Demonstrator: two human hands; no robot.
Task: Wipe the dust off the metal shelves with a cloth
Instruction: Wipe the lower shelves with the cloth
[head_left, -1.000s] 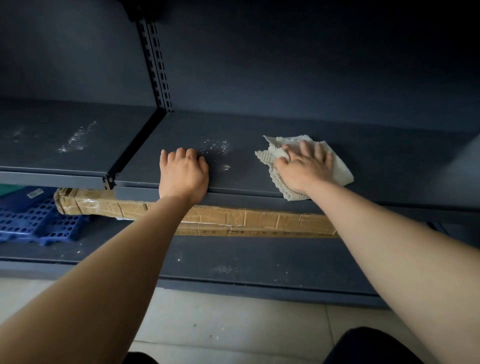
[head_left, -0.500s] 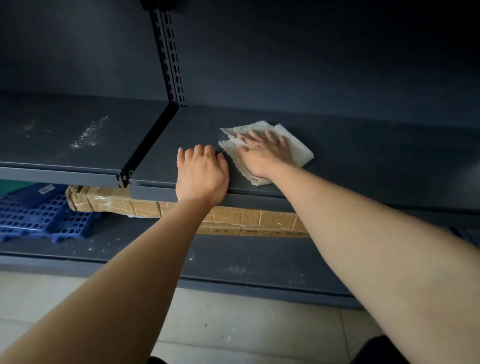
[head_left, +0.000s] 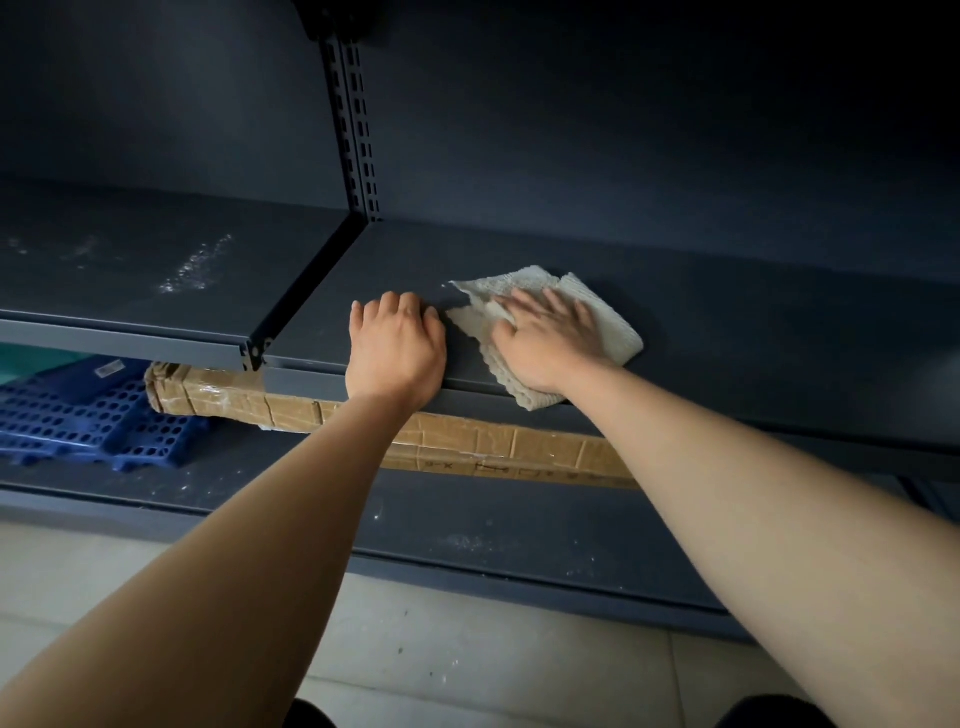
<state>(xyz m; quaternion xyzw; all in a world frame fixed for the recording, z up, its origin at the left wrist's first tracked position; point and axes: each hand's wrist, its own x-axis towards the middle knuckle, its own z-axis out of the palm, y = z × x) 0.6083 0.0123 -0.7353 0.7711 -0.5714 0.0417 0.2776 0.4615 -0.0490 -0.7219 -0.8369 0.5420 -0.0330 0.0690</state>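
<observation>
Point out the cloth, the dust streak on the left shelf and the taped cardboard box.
cloth (head_left: 608, 322): head view, its uncovered right part.
dust streak (head_left: 195, 267): head view, middle of the white smear.
taped cardboard box (head_left: 545, 449): head view, its front face, right of middle.

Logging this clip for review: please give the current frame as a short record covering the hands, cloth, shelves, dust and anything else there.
right hand: flat on the cloth, pressing it to the shelf
left hand: resting at the same shelf's front edge, fingers curled, holding nothing
cloth: pale, crumpled, one corner over the front edge
shelf: dark metal, right bay
dust patch: white, on the left-bay shelf, unwiped
bottom shelf: white specks
cardboard box: taped, on the bottom shelf
blue perforated panels: left of the box
</observation>
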